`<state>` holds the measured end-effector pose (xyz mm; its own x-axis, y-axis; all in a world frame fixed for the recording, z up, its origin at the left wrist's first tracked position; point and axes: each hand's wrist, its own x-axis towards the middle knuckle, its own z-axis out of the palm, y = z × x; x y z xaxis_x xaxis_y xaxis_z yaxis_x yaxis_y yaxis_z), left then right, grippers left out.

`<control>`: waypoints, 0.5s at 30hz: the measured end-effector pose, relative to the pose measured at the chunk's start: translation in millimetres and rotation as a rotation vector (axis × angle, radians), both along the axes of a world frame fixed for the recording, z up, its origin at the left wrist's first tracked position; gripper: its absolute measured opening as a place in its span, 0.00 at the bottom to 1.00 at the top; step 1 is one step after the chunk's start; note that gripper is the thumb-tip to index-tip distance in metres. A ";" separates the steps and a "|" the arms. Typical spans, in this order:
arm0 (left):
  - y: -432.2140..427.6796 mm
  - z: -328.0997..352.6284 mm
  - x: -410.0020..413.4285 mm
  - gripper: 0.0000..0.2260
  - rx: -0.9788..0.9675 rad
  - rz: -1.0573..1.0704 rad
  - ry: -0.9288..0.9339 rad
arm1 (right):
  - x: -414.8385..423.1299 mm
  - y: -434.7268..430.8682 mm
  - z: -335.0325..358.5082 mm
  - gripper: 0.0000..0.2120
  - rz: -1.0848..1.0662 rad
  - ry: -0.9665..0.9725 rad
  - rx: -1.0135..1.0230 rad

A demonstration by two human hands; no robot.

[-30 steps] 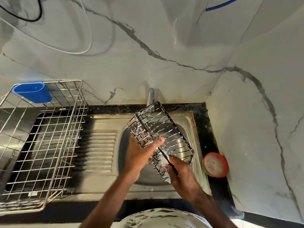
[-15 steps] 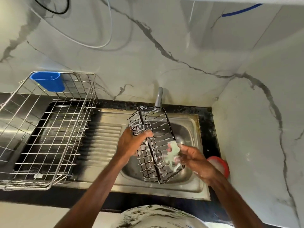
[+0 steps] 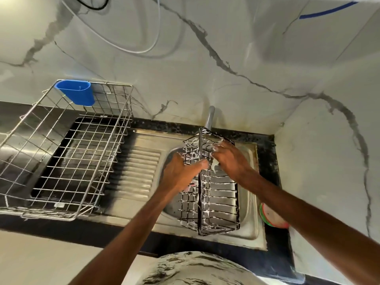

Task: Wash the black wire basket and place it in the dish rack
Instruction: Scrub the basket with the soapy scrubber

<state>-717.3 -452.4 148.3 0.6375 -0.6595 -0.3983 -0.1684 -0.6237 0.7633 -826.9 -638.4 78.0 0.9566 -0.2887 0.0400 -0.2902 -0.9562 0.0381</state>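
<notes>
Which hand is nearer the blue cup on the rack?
Left. The left hand holds the black wire basket at its left side, right of the blue cup; the right hand presses a pale scrubber on the basket further right.

Black wire basket (image 3: 213, 194): dark coated metal wire, streaked with white suds
Dish rack (image 3: 67, 149): shiny bare steel wire
Sink (image 3: 139, 161): brushed stainless steel, ribbed drainer
Cup (image 3: 77, 94): smooth blue plastic
Wall (image 3: 226, 58): glossy veined marble
</notes>
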 end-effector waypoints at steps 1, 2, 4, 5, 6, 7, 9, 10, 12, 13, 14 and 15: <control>-3.2 1.7 -0.3 0.51 0.027 -0.006 -0.001 | 0.8 -4.3 -2.6 0.17 0.012 0.018 -0.030; -6.3 2.3 0.0 0.53 0.041 -0.012 -0.008 | 0.9 -6.9 -6.8 0.19 0.020 0.038 -0.043; -10.5 3.7 1.3 0.56 0.056 -0.003 -0.015 | -2.8 -4.6 -10.3 0.20 -0.008 0.083 0.000; -11.4 5.1 1.8 0.58 0.068 0.001 -0.015 | -6.7 -2.0 -10.6 0.19 -0.039 0.073 0.050; -12.4 2.1 2.7 0.60 0.080 -0.007 -0.015 | -12.7 0.1 -12.7 0.17 -0.057 0.053 0.109; -12.5 -0.1 2.4 0.61 0.087 -0.020 -0.012 | -19.5 3.3 -13.7 0.18 -0.065 0.052 0.177; -13.1 -7.2 1.7 0.63 0.090 -0.043 -0.019 | -33.4 10.5 -16.4 0.18 -0.063 0.070 0.307; -14.3 -11.1 0.8 0.62 0.083 -0.052 -0.022 | -40.0 15.2 -19.4 0.18 -0.045 0.080 0.325; -17.2 -12.2 -2.2 0.60 0.072 -0.067 -0.018 | -52.1 27.2 -25.9 0.16 -0.040 0.097 0.370; -18.5 -9.0 -3.5 0.59 0.075 -0.063 -0.014 | -57.6 34.4 -28.7 0.15 -0.046 0.102 0.379; -20.5 -8.2 -3.9 0.57 0.078 -0.062 -0.007 | -64.3 41.5 -33.4 0.14 -0.037 0.091 0.372; -22.0 -6.2 -4.5 0.56 0.083 -0.059 0.002 | -69.1 49.3 -36.2 0.13 -0.033 0.096 0.384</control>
<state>-721.8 -474.4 142.1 0.5978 -0.6605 -0.4543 -0.2055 -0.6740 0.7096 -895.9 -589.1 41.8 0.9408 -0.2958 -0.1658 -0.3333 -0.8963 -0.2923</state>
